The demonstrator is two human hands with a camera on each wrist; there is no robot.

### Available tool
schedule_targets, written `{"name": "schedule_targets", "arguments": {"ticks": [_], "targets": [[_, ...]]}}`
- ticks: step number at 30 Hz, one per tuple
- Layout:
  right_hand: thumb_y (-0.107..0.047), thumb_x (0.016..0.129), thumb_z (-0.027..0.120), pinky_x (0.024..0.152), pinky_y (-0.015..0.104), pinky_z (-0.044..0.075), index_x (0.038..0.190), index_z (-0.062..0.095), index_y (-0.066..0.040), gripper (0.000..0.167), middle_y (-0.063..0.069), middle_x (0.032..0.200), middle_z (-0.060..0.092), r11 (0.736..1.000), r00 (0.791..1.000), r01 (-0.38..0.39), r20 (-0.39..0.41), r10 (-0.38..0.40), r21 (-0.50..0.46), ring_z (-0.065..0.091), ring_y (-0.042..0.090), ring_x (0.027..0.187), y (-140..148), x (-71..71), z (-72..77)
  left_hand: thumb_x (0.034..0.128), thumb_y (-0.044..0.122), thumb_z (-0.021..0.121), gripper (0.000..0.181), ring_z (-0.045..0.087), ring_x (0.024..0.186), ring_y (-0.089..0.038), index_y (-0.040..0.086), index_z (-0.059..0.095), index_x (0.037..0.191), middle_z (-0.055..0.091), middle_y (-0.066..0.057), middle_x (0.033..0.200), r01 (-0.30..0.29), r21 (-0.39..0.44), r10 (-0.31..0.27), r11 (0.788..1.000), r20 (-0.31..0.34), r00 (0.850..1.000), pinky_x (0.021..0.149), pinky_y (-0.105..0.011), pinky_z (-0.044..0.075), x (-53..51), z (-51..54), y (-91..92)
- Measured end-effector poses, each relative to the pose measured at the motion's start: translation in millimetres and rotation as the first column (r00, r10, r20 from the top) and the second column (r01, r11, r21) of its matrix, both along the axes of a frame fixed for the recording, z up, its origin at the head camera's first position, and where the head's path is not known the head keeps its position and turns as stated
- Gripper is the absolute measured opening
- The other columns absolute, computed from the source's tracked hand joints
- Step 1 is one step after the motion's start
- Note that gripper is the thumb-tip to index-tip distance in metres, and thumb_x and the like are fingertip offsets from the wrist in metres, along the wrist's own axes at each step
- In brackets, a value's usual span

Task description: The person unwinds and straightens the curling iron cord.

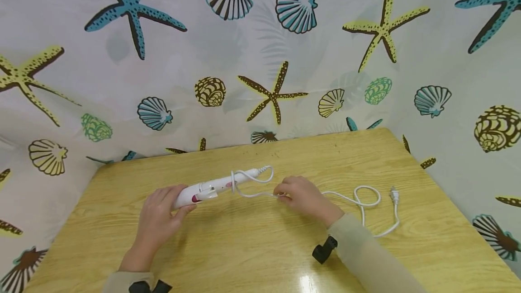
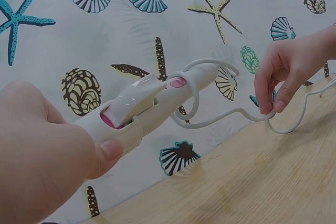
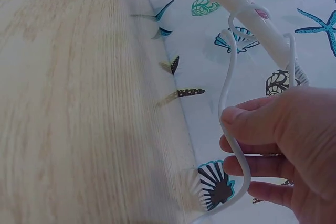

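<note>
A white curling iron [image 1: 223,184] with pink accents and a clamp lever is held slantwise above the table. My left hand [image 1: 158,211] grips its thicker end, thumb along the near side, as the left wrist view also shows. The white power cord [image 1: 254,195] leaves the far tip of the handle and loops once around it, near a pink button [image 2: 178,82]. My right hand [image 1: 304,197] pinches the cord between thumb and index finger, to the right of the iron. In the right wrist view the cord [image 3: 228,77] runs down across the other fingers.
The rest of the cord lies curled on the wooden table [image 1: 252,248] at the right, ending in a white plug [image 1: 394,195]. Cloth [image 1: 244,58] printed with starfish and shells hangs behind and at both sides of the table.
</note>
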State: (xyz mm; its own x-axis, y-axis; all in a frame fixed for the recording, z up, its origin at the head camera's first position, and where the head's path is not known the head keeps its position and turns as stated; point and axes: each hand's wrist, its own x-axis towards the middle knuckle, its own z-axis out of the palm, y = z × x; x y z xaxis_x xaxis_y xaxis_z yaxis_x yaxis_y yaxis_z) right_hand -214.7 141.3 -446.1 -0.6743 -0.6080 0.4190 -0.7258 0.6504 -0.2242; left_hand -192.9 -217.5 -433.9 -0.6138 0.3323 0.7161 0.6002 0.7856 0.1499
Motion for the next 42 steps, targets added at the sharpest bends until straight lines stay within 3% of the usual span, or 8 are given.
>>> {"name": "schedule_targets", "arguments": {"ticks": [7, 23, 33, 42], "targets": [[-0.005, 0.082, 0.07, 0.072, 0.033, 0.049, 0.095, 0.071, -0.013, 0.015, -0.002, 0.084, 0.064, 1.0, 1.0, -0.017, -0.021, 0.017, 0.011, 0.058, 0.012, 0.072, -2, -0.9, -1.5, 0.0594, 0.014, 0.086, 0.053, 0.06, 0.088, -0.033, 0.001, 0.064, 0.105, 0.065, -0.015, 0.098, 0.002, 0.001, -0.002, 1.0, -0.01, 1.0, 0.076, -0.05, 0.043, 0.7, -0.9, 0.0], [-0.007, 0.085, 0.066, 0.069, 0.032, 0.047, 0.095, 0.071, -0.011, 0.012, -0.002, 0.082, 0.061, 0.998, 0.993, 0.052, -0.109, -0.05, 0.021, 0.056, 0.012, 0.072, -2, -9.5, -1.7, 0.0607, 0.015, 0.086, 0.051, 0.059, 0.087, -0.032, 0.003, 0.064, 0.106, 0.066, -0.014, 0.098, -0.001, 0.006, 0.001, 1.0, -0.005, 1.0, 0.074, -0.049, 0.043, -2.7, -0.2, -1.5], [-0.006, 0.084, 0.067, 0.065, 0.031, 0.046, 0.094, 0.071, -0.011, 0.012, -0.001, 0.084, 0.06, 0.99, 0.98, 0.138, -0.14, -0.139, -0.015, 0.055, 0.015, 0.073, 0, -11.8, -1.9, 0.0598, 0.014, 0.086, 0.052, 0.06, 0.088, -0.031, 0.004, 0.064, 0.106, 0.066, -0.013, 0.096, -0.001, -0.002, 0.001, 1.0, 0.028, 1.0, 0.075, -0.05, 0.044, 1.9, -2.7, -1.9], [-0.003, 0.084, 0.067, 0.062, 0.027, 0.046, 0.094, 0.069, -0.009, 0.012, 0.001, 0.083, 0.059, 0.979, 0.963, 0.176, -0.186, -0.193, -0.102, 0.054, 0.014, 0.071, 7, -14.8, 8.1, 0.0604, 0.013, 0.085, 0.051, 0.06, 0.087, -0.031, 0.003, 0.064, 0.106, 0.066, -0.014, 0.097, 0.033, -0.009, -0.033, 0.999, 0.01, 0.999, 0.074, -0.048, 0.044, 1.1, -5.7, -0.4]]}}
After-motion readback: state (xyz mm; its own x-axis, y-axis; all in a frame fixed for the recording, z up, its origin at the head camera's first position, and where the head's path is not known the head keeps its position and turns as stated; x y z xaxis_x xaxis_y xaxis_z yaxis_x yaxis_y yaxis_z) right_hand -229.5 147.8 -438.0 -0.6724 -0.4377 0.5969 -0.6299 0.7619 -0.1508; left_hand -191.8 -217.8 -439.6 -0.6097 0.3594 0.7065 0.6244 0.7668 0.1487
